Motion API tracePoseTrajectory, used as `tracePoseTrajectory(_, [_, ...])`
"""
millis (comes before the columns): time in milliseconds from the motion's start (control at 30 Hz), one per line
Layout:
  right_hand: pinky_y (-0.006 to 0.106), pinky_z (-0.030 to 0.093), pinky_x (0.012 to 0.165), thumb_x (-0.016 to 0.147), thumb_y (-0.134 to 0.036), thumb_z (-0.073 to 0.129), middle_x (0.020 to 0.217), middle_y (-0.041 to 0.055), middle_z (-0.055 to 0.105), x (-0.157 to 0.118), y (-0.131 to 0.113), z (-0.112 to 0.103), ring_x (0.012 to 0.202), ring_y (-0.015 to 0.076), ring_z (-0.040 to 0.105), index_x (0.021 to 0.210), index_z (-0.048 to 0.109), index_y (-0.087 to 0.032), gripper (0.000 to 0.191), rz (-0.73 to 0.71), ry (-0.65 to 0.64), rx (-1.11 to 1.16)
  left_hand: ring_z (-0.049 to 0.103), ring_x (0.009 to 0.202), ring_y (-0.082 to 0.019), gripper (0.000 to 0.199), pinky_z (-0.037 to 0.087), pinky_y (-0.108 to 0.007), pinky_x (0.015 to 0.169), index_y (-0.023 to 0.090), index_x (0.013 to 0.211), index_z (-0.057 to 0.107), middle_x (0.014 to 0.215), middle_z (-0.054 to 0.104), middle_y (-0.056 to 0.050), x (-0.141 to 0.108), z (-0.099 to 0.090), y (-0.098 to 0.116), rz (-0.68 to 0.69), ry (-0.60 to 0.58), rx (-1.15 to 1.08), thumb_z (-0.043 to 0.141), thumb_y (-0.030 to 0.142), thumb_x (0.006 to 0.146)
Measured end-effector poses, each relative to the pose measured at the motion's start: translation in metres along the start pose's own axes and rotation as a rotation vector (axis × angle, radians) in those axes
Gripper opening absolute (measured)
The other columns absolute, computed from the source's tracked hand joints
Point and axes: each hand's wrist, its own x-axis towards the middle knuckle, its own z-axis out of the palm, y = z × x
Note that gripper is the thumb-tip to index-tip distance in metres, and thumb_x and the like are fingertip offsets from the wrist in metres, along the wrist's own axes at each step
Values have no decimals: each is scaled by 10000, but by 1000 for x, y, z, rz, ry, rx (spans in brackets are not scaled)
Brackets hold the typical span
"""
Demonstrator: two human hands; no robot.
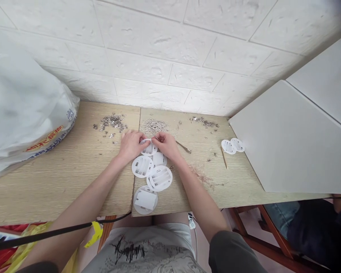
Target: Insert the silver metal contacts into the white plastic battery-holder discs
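Both hands meet at a round white plastic disc [149, 148] with slotted compartments, lying at the top of a loose group of similar discs. My left hand [131, 144] steadies its left edge, thumb on the rim. On the right edge, my right hand [167, 145] has its fingers pinched, with a thin metal tool [183, 146] passing under or through them. Closer to me lie an open-slotted disc [142, 166], another [160, 178] overlapping its neighbour, and a disc with a flat white cover [146, 200]. Small screws [155, 125] are heaped just beyond the hands.
Metal clips [113, 122] lie at the back left, more small parts [205, 122] at the back right. Two white discs [229, 146] and a wooden stick [224, 157] sit near a large white panel [298, 144]. A plastic bag [25, 110] stands left; a black cable [59, 231] crosses low.
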Motion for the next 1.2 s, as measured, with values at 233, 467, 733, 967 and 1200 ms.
tracePoseTrajectory(233, [259, 344, 632, 894, -359, 508, 684, 8, 617, -7, -4, -3, 650, 135, 523, 736, 635, -173, 275, -91, 138, -298, 549, 973, -276, 210, 359, -434, 940, 206, 772, 666, 848, 700, -53, 0, 0, -1, 17, -6, 9, 560, 381, 819])
tracePoseTrajectory(467, [296, 385, 665, 911, -350, 510, 1008, 100, 648, -3, 2, -4, 819, 211, 605, 1145, 651, -180, 322, -12, 215, -590, 556, 951, -290, 192, 370, -445, 913, 207, 764, 661, 836, 701, -62, -1, 0, 0, 24, 10, 9, 565, 363, 820])
tracePoseTrajectory(733, [293, 364, 646, 948, -268, 442, 981, 83, 651, -2, -3, -5, 820, 201, 598, 981, 679, -189, 252, -1, 195, -615, 562, 951, -288, 182, 383, -423, 889, 201, 810, 666, 866, 698, -67, -2, -1, 3, 48, 3, 28, 548, 338, 832])
tracePoseTrajectory(967, [286, 344, 651, 941, -260, 442, 961, 74, 658, -2, 1, -4, 834, 198, 584, 932, 642, -179, 216, -19, 220, -604, 558, 956, -288, 188, 387, -424, 882, 195, 812, 664, 873, 696, -69, -2, -2, 3, 59, -3, 31, 544, 339, 835])
tracePoseTrajectory(1200, [287, 356, 663, 900, -267, 445, 904, 54, 672, -3, 3, -4, 767, 184, 581, 900, 617, -187, 190, -21, 266, -476, 565, 951, -283, 190, 392, -417, 871, 202, 815, 662, 897, 703, -62, -1, -1, 0, 74, -3, 24, 543, 348, 836])
